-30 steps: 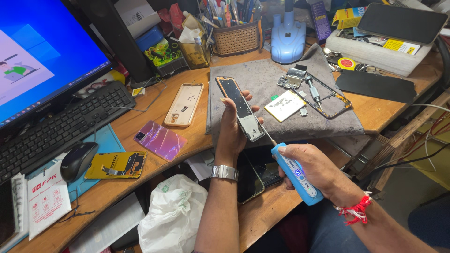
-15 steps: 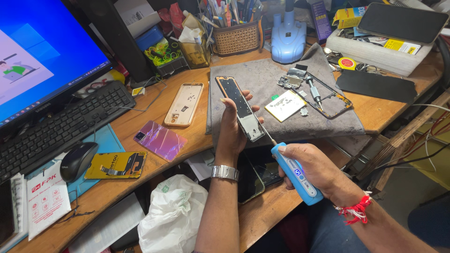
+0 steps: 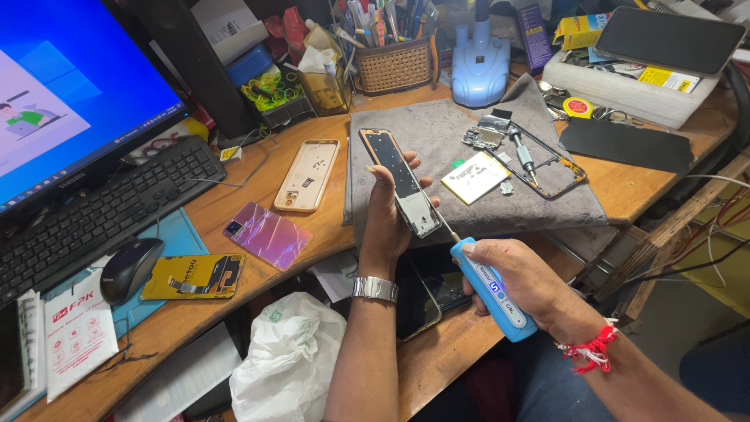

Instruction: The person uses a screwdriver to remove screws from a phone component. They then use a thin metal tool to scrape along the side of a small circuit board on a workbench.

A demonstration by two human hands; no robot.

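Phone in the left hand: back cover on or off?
Off. The phone in the left hand shows bare internal boards, and the right hand puts a blue electric screwdriver to its lower end.

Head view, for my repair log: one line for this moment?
left hand: holds phone frame | right hand: blue screwdriver, tip at frame

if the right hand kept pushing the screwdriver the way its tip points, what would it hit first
Most likely the opened phone in the left hand. The right hand aims the blue screwdriver up-left, its tip at the phone's lower end; whether it touches is unclear.
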